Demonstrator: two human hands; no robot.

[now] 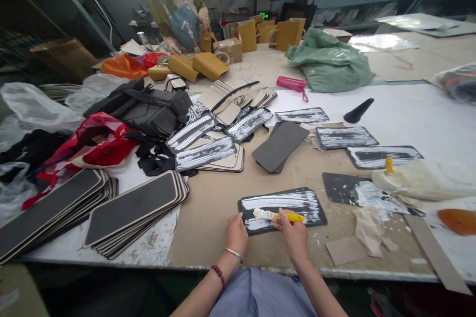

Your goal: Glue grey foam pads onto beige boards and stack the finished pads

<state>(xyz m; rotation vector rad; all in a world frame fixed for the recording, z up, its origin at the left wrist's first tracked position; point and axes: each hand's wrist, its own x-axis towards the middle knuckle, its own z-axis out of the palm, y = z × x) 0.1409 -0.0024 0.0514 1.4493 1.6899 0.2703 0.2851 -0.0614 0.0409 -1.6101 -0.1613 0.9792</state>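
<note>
In front of me lies a dark rounded panel (316,203) streaked with white paste. My right hand (292,230) grips a brush (295,217) by its yellow handle, and its white-coated bristles rest over the panel's left part. At the panel's left edge, my left hand (237,233) has its fingers closed on the border. Two plain dark panels (280,146) lie crossed just beyond. White-streaked panels (345,137) sit to the right, and more coated panels (204,153) lie to the left. A paste-smeared dark board (342,190) is right of my work.
Stacks of dark, pale-edged panels (134,205) fill the left front. Behind them are a red bag (107,141) and black pieces (148,109). A green sack (330,62), a pink tube (291,83) and yellow boxes (211,65) stand farther back. Another person (182,10) is across the table.
</note>
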